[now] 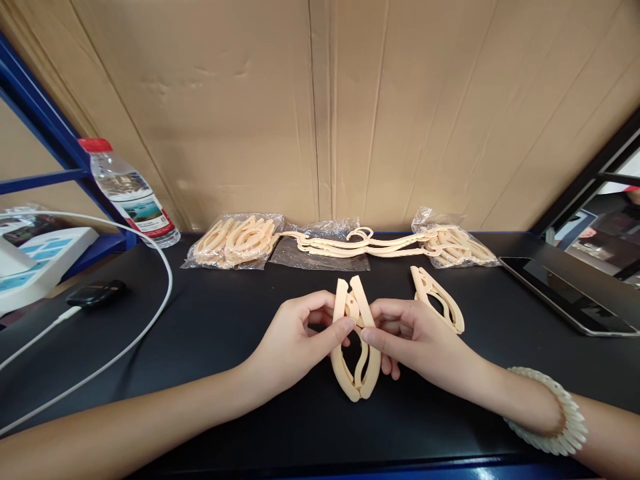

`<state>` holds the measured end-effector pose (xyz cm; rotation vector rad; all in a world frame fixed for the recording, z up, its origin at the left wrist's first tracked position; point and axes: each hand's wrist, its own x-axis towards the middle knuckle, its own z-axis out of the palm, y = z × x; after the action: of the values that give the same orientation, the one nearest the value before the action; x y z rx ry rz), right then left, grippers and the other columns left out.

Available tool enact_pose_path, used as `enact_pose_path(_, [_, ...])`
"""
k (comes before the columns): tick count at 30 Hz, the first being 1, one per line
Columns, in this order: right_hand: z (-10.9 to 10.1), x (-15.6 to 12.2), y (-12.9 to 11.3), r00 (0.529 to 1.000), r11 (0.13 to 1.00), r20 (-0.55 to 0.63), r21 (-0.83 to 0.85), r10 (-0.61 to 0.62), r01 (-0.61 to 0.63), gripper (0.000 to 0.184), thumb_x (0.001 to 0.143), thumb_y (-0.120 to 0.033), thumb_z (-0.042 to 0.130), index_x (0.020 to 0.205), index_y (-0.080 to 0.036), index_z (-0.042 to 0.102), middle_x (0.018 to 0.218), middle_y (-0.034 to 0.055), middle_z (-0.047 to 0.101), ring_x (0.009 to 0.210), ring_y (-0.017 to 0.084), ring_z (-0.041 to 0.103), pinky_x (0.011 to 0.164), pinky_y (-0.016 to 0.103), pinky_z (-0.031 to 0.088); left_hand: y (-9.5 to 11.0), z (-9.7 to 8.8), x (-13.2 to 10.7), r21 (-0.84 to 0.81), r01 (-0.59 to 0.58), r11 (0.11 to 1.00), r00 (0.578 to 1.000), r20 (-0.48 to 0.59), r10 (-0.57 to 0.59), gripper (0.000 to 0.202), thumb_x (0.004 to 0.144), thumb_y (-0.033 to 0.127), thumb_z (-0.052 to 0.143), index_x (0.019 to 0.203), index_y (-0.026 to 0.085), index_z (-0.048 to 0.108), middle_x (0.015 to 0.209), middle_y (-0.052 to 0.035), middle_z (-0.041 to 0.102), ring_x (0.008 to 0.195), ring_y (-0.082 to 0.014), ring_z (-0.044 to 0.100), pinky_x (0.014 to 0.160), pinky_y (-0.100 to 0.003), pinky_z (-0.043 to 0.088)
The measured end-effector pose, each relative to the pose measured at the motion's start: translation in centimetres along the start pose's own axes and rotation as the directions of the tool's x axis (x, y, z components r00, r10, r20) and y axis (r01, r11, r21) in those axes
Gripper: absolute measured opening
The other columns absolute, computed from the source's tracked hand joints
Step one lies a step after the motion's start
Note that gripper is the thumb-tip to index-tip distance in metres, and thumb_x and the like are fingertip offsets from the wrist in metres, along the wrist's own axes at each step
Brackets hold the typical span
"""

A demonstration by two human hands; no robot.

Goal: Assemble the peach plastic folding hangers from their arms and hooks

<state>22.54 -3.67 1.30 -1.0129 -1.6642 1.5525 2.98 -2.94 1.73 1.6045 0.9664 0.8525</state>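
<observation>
Clip point(356, 340) sat between both hands, just above the table point(210, 333), wide end pointing away, narrow end toward the person. Two peach plastic halves, smooth, slightly glossy, curved, with cut-out slots.

Left hand point(295, 343) pinched the left half, thumb tip on its front, fingers curled behind. Right hand point(413, 340) pinched the right half the same way. Neither hand was spread; both were closed on the clip.

My read: the halves were being mated. To do it well, keep the thumbs near the pivot, line the halves up flush and squeeze evenly, or the thin plastic may twist.

A second clip point(439, 301) lay flat just beyond the right hand, same colour and shape, not touched.

Further out, past both hands, were clear crinkly bags of parts point(235, 241), loose long pieces point(360, 243) lying on a bag between them, and another bag point(453, 243).

Far left of the left hand were a water bottle point(131, 193) with a red cap, a white cable point(150, 320) and a small black case point(96, 293). A dark tablet point(565, 293) lay right of the right hand. A beaded bracelet point(553, 413) was on the right wrist.
</observation>
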Motion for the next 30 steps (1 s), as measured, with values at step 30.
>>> enact_pose_path(30, [-8.3,1.6,-1.7,0.970,0.997,-0.239,-0.061,-0.051,0.037,0.036,0.073,-0.048,0.076,0.074,-0.014,0.064,0.059,-0.0037,0.051,0.049,0.005,0.042,0.045,0.018,0.033,-0.7,0.6,0.0,-0.166,0.202,0.965,0.979,0.052,-0.196,0.026,0.085,0.029,0.065,0.106,0.014,0.065,0.089,-0.0046,0.068,0.074,-0.0136,0.066,0.068,-0.026,0.056])
